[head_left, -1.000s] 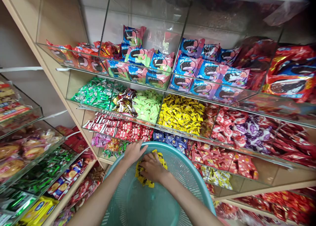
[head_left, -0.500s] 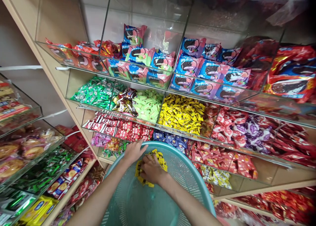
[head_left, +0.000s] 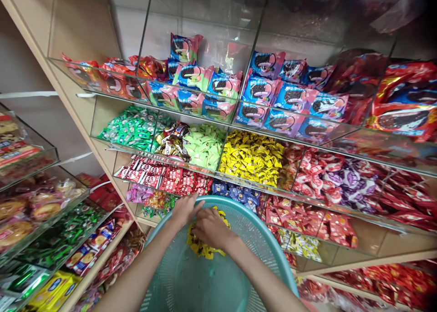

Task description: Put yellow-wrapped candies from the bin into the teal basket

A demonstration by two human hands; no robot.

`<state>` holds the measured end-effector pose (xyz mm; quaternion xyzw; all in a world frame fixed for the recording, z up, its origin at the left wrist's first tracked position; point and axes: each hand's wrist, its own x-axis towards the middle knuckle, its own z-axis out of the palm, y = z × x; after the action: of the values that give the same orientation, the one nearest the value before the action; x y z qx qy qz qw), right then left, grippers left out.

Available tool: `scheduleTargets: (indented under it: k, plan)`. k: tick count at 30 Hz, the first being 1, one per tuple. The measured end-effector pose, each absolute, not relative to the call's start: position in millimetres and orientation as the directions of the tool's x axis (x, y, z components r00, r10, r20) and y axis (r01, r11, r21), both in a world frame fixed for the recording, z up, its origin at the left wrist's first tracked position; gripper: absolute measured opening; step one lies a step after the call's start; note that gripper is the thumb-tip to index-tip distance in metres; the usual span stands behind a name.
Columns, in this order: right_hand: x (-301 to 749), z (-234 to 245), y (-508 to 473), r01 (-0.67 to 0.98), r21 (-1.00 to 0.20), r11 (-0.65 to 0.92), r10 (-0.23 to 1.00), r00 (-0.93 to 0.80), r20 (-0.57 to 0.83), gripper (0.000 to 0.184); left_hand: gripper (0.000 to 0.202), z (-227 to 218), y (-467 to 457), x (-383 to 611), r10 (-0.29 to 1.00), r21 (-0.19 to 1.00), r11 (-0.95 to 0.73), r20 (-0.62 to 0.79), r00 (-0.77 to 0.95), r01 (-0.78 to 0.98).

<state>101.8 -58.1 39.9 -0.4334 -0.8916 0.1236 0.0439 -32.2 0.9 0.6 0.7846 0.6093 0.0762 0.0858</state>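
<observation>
Inside basket (head_left: 269,232), right hand (head_left: 211,228) grip clasps yellow candies (head_left: 201,249).

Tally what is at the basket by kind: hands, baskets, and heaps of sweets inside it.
Hands: 2 (left hand, right hand)
teal basket: 1
heap of yellow sweets: 1
Total: 4

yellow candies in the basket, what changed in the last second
The right hand slid slightly toward the far rim of the teal basket, closer to the left hand, and now covers more of the yellow candies. Nothing visibly let go. The left hand stayed at the rim; basket and shelves unchanged.
</observation>
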Motion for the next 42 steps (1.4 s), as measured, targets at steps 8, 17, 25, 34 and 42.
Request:
scheduleTargets:
  k: [8, 17, 25, 34, 42]
  plan:
    - [128, 86, -45, 0.778, -0.348, 0.523, 0.811, -0.328, 0.484, 0.027, 0.044, -1, 0, -33, 0.969, 0.243, -0.243, 0.012, 0.248, 0.939]
    - [174, 118, -41, 0.797, -0.373, 0.475, 0.527, 0.082, 0.846, 0.012, 0.052, -3, -1, -34, 0.966, 0.246, -0.257, 0.048, 0.253, 0.934]
    - [208, 117, -29, 0.900, -0.380, 0.214, 0.749, 0.099, 0.655, 0.033, 0.051, -4, -1, -34, 0.967, 0.228, -0.257, 0.062, 0.249, 0.939]
    - [194, 134, -29, 0.983, -0.183, -0.016, 0.917, 0.088, 0.390, 0.052, 0.055, -4, -2, -33, 0.974, 0.257, -0.225, 0.034, 0.224, 0.940]
    - [190, 138, -31, 0.978, -0.202, -0.057, 0.947, 0.117, 0.300, 0.054, 0.053, -5, -2, -33, 0.974, 0.246, -0.224, 0.024, 0.225, 0.943]
